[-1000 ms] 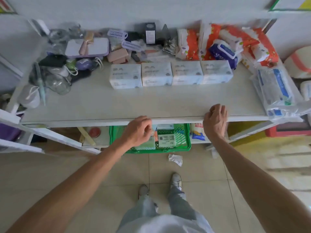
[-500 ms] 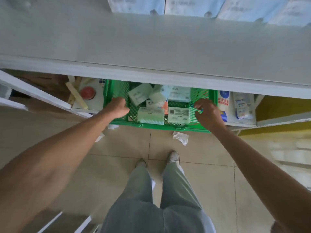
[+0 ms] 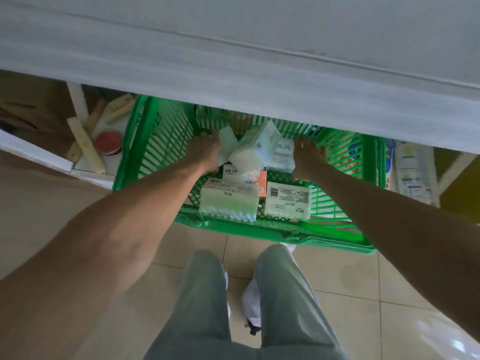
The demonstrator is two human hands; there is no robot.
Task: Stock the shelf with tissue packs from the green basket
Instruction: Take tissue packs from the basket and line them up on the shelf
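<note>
Green basket (image 3: 161,141) under shelf (image 3: 233,61), roughly six tissue packs inside. Left hand (image 3: 205,152) fingers grasping one pack (image 3: 227,141); right hand (image 3: 307,158) fingers on another pack (image 3: 281,155), grip unclear. Two packs (image 3: 228,201) nearer than fingers.

The green basket (image 3: 155,141) of slatted plastic sits under the white shelf (image 3: 233,61), its back part hidden by the shelf edge. Inside, two tissue packs (image 3: 228,201) lie flat side by side at the front wall, and a pale blue pack (image 3: 255,149) stands tilted on others behind them.
</note>
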